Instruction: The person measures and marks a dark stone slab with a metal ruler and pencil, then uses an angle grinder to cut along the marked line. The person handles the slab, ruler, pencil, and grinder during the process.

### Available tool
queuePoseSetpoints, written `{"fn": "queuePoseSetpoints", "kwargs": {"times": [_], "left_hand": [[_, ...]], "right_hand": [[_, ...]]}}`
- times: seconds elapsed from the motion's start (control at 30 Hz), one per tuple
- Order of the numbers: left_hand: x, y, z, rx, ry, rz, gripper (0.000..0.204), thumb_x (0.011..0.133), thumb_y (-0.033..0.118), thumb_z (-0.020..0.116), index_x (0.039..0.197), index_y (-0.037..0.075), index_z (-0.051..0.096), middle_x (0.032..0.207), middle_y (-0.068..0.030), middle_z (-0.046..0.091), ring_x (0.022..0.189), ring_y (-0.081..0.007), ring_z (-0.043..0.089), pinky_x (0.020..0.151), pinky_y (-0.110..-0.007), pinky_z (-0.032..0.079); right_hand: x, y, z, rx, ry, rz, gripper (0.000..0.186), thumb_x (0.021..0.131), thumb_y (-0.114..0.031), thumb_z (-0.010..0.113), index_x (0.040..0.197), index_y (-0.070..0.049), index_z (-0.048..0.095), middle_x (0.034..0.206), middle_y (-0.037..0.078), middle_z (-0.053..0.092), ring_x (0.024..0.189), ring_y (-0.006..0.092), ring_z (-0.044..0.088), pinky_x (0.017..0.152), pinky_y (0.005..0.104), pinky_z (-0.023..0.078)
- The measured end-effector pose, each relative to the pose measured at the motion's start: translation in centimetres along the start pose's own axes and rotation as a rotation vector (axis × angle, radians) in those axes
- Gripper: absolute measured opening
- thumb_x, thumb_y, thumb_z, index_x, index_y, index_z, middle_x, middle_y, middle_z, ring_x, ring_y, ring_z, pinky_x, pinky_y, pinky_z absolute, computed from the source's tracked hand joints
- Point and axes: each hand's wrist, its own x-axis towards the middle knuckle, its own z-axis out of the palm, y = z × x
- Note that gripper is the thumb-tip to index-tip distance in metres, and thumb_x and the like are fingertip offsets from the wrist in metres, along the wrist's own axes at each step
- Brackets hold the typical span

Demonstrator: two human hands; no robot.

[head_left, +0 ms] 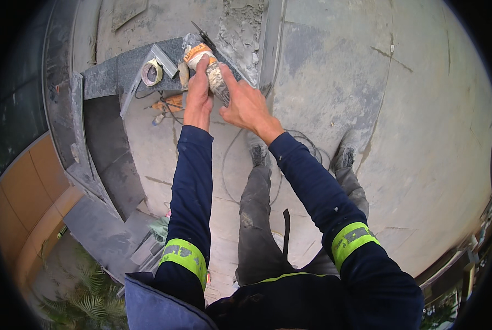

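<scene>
Both my hands are on a dusty angle grinder [208, 65] with an orange band and a thin cutting disc at its far end. My left hand [198, 93] wraps the front of its body near the head. My right hand [247, 107] grips the rear handle, fingers partly spread along it. The tool hovers over the edge of a dark granite slab [114, 71]. Its cable [232, 159] trails down across the floor between my legs.
A roll of tape [152, 72] and a metal angle piece [164, 59] lie on the slab. An orange tool [168, 103] rests on the floor below. Rough mortar [240, 27] is beyond the slab. Dusty stone floor tiles [400, 137] spread right; plants [92, 291] lower left.
</scene>
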Motion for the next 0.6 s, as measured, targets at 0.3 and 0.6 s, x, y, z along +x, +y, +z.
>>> {"fn": "queuePoseSetpoints", "kwargs": {"times": [0.3, 0.6], "left_hand": [[-2.2, -0.2, 0.7, 0.011, -0.036, -0.009, 0.051, 0.109, 0.039, 0.078, 0.137, -0.002, 0.068, 0.120, -0.0081, 0.076, 0.107, -0.0184, 0.076, 0.097, -0.036, 0.060], [-3.1, -0.5, 1.1, 0.035, -0.047, -0.003, 0.049, 0.111, 0.039, 0.074, 0.136, -0.002, 0.068, 0.121, -0.0084, 0.077, 0.108, -0.0184, 0.075, 0.097, -0.036, 0.060]], "right_hand": [[-2.1, 0.5, -0.5, 0.016, -0.010, 0.015, 0.115, 0.082, -0.020, 0.082, 0.181, -0.021, 0.023, 0.112, 0.033, 0.072, 0.101, 0.0553, 0.075, 0.093, 0.0596, 0.061], [-2.8, 0.8, -0.8, 0.035, -0.018, 0.007, 0.116, 0.081, -0.019, 0.083, 0.180, -0.020, 0.023, 0.109, 0.032, 0.072, 0.097, 0.0542, 0.075, 0.090, 0.0596, 0.062]]}}
